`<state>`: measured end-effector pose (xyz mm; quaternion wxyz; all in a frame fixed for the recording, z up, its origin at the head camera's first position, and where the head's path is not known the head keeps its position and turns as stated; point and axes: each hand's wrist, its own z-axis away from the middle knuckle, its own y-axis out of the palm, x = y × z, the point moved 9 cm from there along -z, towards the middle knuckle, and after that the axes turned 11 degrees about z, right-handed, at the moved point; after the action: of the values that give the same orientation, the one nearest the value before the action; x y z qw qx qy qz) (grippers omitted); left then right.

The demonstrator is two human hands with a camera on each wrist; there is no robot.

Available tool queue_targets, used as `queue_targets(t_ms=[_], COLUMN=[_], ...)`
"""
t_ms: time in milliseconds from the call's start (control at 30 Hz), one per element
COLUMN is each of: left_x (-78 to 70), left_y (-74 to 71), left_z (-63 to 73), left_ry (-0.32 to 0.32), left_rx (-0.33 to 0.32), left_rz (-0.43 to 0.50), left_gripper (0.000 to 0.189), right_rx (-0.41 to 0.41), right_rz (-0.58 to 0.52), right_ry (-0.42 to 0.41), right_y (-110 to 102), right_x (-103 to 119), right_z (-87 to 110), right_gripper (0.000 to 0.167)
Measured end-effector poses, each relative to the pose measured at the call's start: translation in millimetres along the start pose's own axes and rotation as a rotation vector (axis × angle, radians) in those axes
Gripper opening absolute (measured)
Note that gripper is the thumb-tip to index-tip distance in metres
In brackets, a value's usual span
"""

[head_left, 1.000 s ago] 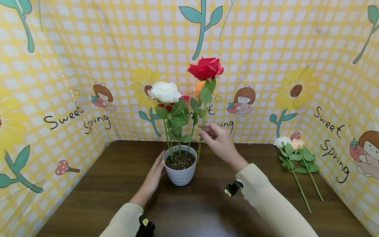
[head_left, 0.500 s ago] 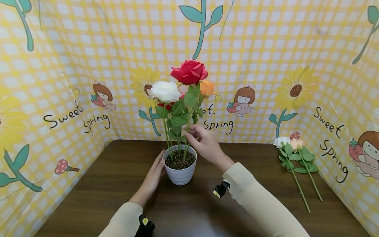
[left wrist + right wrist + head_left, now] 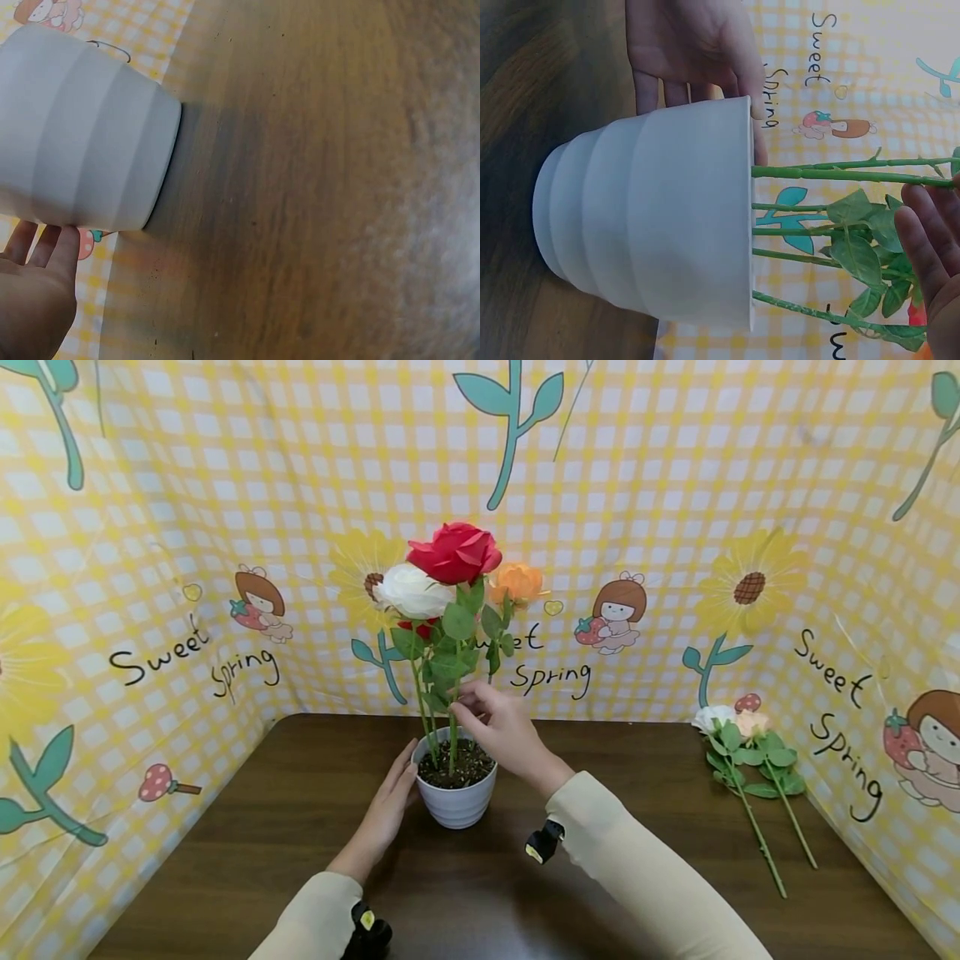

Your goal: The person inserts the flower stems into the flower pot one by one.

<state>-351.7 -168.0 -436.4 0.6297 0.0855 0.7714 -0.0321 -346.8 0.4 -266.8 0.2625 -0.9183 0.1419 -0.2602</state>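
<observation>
1. from here i have the left hand (image 3: 386, 806) fingers extended, touching the white pot (image 3: 456, 808); i'd want that brace steady.
2. the red rose (image 3: 456, 553) stands upright, stem inside the rim; i can't tell how deep in the soil (image 3: 472, 768).
3. my right hand (image 3: 510, 732) pinches its stem; pressing straight down, clear of neighbouring stems (image 3: 795, 306), seems safest.
</observation>
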Motion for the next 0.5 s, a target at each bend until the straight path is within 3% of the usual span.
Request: queue_targets(t_ms=[500], left_x=[0.4], left_y=[-0.5], left_z=[1.2], left_ry=[-0.004], left_rx=[-0.008], left_rz=[-0.013], left_gripper=[0.054], right_rx=[0.066], right_rz=[0.011], right_ry=[0.017], right_y=[24.0], right_x=[-5.6], right_z=[1.8], right_gripper=[0.018])
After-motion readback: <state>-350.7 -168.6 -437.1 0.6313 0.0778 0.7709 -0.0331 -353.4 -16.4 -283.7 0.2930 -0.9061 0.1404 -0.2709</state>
